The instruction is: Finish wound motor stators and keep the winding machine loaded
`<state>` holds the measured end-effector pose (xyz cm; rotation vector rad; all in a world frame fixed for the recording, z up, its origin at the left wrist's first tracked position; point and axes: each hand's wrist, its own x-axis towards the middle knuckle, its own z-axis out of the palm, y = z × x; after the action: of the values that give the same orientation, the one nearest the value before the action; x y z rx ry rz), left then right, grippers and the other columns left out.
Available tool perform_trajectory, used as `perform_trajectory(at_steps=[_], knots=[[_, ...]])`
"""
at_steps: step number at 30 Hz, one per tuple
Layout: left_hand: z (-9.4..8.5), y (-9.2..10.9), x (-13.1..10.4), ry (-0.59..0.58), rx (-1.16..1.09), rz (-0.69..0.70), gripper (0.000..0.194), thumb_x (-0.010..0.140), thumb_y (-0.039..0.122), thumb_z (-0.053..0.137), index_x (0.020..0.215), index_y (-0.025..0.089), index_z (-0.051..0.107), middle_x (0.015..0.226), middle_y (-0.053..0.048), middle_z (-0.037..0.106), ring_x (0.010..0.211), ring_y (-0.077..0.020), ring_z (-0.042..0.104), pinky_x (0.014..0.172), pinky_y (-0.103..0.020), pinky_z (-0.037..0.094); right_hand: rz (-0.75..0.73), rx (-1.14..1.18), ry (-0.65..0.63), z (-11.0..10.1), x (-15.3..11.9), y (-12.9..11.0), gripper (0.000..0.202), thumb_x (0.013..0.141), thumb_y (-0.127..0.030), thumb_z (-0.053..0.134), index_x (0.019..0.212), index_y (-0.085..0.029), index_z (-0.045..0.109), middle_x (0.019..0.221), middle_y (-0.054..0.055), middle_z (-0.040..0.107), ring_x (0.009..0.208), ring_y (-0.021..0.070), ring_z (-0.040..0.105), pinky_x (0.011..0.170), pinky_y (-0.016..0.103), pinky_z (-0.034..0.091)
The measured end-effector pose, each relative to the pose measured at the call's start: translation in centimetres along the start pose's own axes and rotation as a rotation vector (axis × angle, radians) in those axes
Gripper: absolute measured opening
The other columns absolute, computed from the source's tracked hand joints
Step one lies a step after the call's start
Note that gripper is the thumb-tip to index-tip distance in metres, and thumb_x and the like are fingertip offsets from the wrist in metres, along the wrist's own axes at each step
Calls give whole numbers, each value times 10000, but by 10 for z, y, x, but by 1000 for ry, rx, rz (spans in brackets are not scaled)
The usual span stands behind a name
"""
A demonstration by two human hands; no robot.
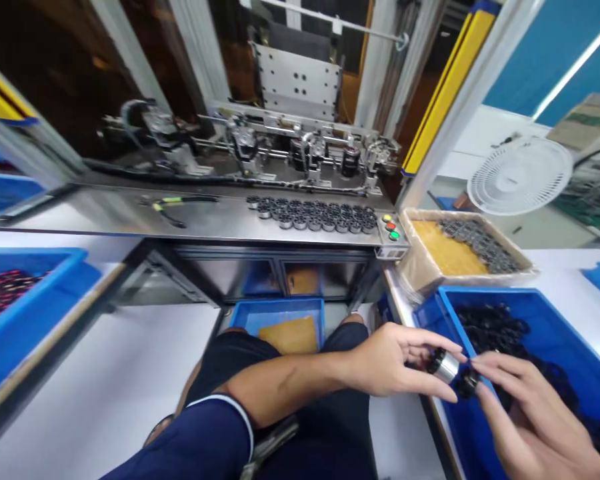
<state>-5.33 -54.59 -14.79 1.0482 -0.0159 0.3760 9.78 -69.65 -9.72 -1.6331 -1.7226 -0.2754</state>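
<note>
My left hand (387, 363) is closed on a short silver cylinder with a black toothed end (445, 365), held between thumb and fingers. My right hand (530, 407) pinches a small black round part (467, 383) close against the free end of the cylinder; whether the two touch I cannot tell. Both hands are over the near-left edge of a blue bin (545, 303) with many loose black parts (495, 323) in it. On the steel bench ahead, rows of similar silver and black cylinders (315, 217) stand close together.
A lined carton (420, 273) with dark parts stands behind the bin. A button box (392, 230) sits at the bench's right end, and pliers (167, 208) lie to the left. Machine fixtures (245, 143) line the back. Another blue bin (40, 320) is at far left.
</note>
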Motion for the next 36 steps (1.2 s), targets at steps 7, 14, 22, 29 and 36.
perform_trajectory(at_steps=[7, 14, 22, 29, 36], knots=[[11, -9, 0, 47, -16, -51, 846, 387, 304, 989, 1165, 103, 724, 909, -73, 759, 832, -189, 715, 911, -378, 573, -124, 37, -10, 7, 2, -20, 364, 856, 71, 621, 1164, -122, 650, 1071, 104, 624, 993, 176, 621, 831, 314, 513], [6, -9, -1, 89, 5, -8, 801, 396, 272, 991, 1141, 116, 741, 984, -101, 763, 834, -167, 702, 892, -335, 569, -189, 14, -96, 6, 0, -11, 468, 898, -30, 624, 1351, -105, 533, 1176, 139, 593, 1095, 208, 591, 933, 331, 491], [5, -5, -4, 63, -57, -111, 876, 326, 324, 993, 1138, 121, 736, 941, -88, 762, 878, -218, 721, 971, -443, 558, -318, -123, -115, 5, 5, -14, 289, 941, -22, 577, 1223, -83, 578, 1135, 134, 574, 1068, 196, 573, 965, 321, 473], [4, -1, -6, 59, -105, -168, 839, 312, 244, 993, 1101, 113, 739, 914, -55, 753, 864, -202, 711, 987, -431, 535, -353, -145, -137, 5, 2, -11, 363, 931, -19, 599, 1288, -74, 568, 1130, 139, 583, 1052, 200, 577, 944, 334, 487], [2, -14, -8, -17, -12, -132, 875, 488, 341, 968, 1273, 106, 663, 1015, -95, 735, 920, -198, 690, 971, -410, 529, -356, -119, -160, 6, -8, -3, 595, 903, -12, 644, 1463, -123, 481, 1155, 138, 598, 1102, 220, 577, 943, 361, 498]])
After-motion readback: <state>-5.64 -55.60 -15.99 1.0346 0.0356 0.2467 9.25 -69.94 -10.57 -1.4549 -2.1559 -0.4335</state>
